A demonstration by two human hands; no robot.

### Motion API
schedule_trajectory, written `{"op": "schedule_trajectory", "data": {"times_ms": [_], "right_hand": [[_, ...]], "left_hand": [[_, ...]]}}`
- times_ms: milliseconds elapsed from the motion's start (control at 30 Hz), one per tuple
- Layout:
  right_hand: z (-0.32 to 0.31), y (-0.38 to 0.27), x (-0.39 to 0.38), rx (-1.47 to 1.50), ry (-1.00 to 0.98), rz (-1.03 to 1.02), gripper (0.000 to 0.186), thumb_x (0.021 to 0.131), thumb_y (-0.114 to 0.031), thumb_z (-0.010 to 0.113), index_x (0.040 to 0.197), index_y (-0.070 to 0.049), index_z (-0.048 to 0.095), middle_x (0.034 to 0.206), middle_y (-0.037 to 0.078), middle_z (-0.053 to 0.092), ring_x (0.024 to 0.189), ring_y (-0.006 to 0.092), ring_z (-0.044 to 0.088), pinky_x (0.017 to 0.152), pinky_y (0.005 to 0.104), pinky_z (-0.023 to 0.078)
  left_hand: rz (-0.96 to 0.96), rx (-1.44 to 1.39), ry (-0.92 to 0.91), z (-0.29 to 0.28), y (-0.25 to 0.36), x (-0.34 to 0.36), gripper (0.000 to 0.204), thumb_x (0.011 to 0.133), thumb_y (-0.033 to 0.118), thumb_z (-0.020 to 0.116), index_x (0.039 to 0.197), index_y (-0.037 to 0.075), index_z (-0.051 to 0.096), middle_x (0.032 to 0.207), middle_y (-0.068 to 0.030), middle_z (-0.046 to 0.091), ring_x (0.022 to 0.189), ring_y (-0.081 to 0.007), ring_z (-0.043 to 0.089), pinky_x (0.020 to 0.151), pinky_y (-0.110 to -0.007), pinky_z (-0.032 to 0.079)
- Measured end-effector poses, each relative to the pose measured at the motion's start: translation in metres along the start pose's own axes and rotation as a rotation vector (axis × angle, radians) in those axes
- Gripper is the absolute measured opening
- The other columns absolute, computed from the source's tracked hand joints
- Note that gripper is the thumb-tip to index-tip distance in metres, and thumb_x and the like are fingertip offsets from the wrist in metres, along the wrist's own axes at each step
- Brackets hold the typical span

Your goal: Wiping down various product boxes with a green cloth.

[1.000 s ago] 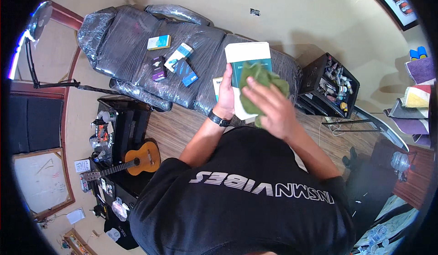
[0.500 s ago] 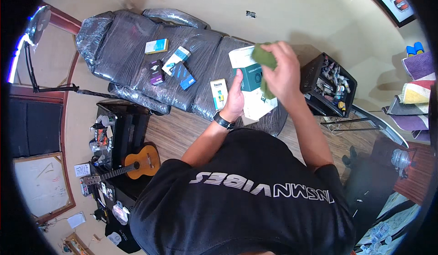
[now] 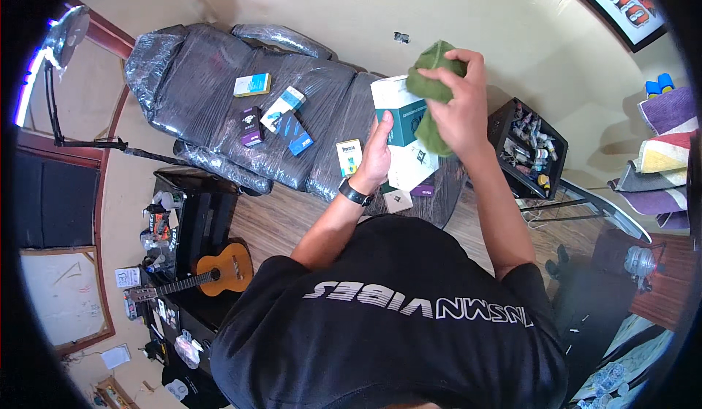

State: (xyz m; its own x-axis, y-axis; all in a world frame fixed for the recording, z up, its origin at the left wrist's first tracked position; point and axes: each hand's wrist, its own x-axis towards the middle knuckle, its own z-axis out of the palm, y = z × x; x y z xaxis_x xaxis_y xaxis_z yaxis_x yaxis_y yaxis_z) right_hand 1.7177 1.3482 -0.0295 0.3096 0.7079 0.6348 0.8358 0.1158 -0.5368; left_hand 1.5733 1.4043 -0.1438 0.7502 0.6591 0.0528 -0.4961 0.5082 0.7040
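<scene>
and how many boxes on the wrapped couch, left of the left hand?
5: yellow-edged box at the top; below it, white-blue box, purple-black box and blue-black box clustered; white box nearest the left hand. Anything fully beneath these would be hidden.

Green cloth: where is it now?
In the head view, right of centre, the green cloth is in the right hand, by the white-and-green box.

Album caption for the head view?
Left hand holds a white and green box, right hand a green cloth, by a wrapped recliner.
</scene>
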Motion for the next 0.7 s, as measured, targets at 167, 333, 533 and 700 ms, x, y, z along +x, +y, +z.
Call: {"op": "schedule_trajectory", "data": {"times_ms": [167, 333, 533, 700], "right_hand": [[0.002, -0.015, -0.007, -0.143, -0.009, -0.078, 0.035, 0.061, 0.0, 0.077, 0.095, -0.009, 0.077, 0.145, 0.014, 0.047, 0.138, 0.0421, 0.039, 0.111, 0.0544, 0.033], [0.001, 0.013, 0.002, -0.219, 0.011, 0.011, 0.031, 0.062, 0.001, 0.075, 0.092, -0.008, 0.076, 0.151, 0.013, 0.043, 0.145, 0.0422, 0.032, 0.115, 0.0562, 0.028], [0.007, -0.014, -0.006, -0.089, 0.017, -0.135, 0.023, 0.068, -0.008, 0.078, 0.09, -0.007, 0.073, 0.145, 0.014, 0.051, 0.141, 0.043, 0.04, 0.113, 0.0554, 0.031], [0.007, 0.015, -0.007, -0.131, 0.027, -0.025, 0.022, 0.066, -0.002, 0.074, 0.088, -0.005, 0.071, 0.147, 0.012, 0.05, 0.142, 0.0411, 0.038, 0.112, 0.054, 0.031]], "left_hand": [[-0.045, -0.087, 0.006, -0.004, -0.009, 0.001, 0.056, 0.11, 0.039, 0.038, 0.154, 0.005, 0.032, 0.149, -0.0122, 0.048, 0.133, -0.0211, 0.052, 0.111, -0.038, 0.042], [-0.024, 0.051, -0.003, -0.006, -0.009, 0.004, 0.056, 0.11, 0.039, 0.038, 0.154, 0.004, 0.032, 0.149, -0.0118, 0.048, 0.134, -0.0204, 0.05, 0.113, -0.038, 0.04], [0.074, 0.233, 0.053, -0.001, -0.004, 0.003, 0.056, 0.111, 0.036, 0.038, 0.155, 0.003, 0.031, 0.15, -0.0116, 0.046, 0.137, -0.0201, 0.046, 0.116, -0.037, 0.036], [0.05, 0.101, 0.004, -0.005, -0.012, 0.003, 0.055, 0.111, 0.035, 0.038, 0.155, 0.002, 0.031, 0.151, -0.0118, 0.046, 0.138, -0.02, 0.045, 0.116, -0.036, 0.034]]}}
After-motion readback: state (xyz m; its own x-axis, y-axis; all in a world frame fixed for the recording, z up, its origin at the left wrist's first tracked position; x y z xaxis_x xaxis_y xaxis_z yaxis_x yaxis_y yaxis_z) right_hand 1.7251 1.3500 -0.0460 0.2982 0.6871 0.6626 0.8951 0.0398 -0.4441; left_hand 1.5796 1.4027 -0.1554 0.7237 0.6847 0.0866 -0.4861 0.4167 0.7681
